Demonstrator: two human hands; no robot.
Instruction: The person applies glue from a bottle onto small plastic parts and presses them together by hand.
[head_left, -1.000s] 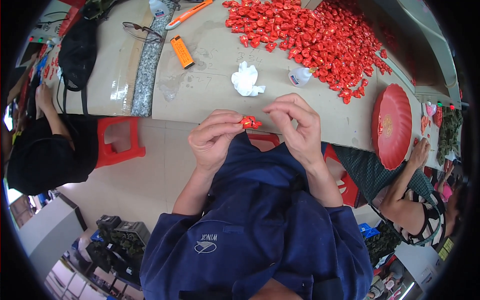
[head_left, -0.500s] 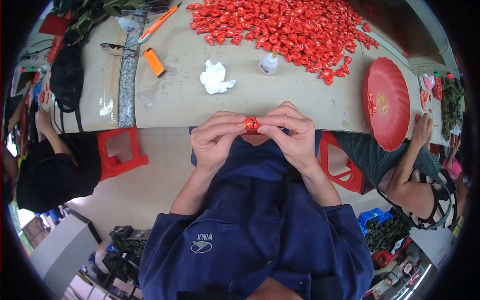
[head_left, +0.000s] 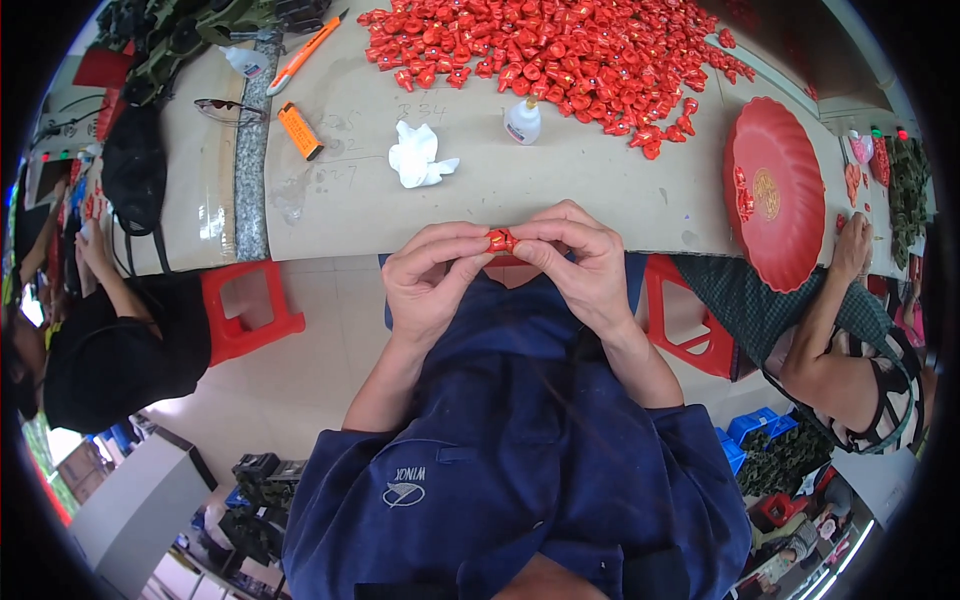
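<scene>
A small shiny red piece with gold marks (head_left: pixel 501 241), much like a wrapped candy, is pinched between my two hands just off the table's near edge. My left hand (head_left: pixel 438 270) grips its left end with thumb and fingers. On its right end, the thumb and fingertips of my right hand (head_left: pixel 575 260) are closed. The fingertips cover both ends of the piece. Beyond my hands lie a crumpled white tissue (head_left: pixel 420 156) and a small white squeeze bottle (head_left: pixel 523 121). A big heap of similar red pieces (head_left: pixel 540 55) spreads over the table's far side.
A red scalloped tray (head_left: pixel 790 190) with a few red pieces stands at the right. To the left lie an orange lighter-shaped block (head_left: pixel 300 131), an orange cutter knife (head_left: pixel 305 54), glasses (head_left: pixel 230 110) and another bottle (head_left: pixel 243 62). People sit on both sides; a red stool (head_left: pixel 250 310) stands at left.
The view has shifted slightly, so the table things appear a little higher and further left. Both hands keep their pinch on the red piece, which now looks slightly turned.
</scene>
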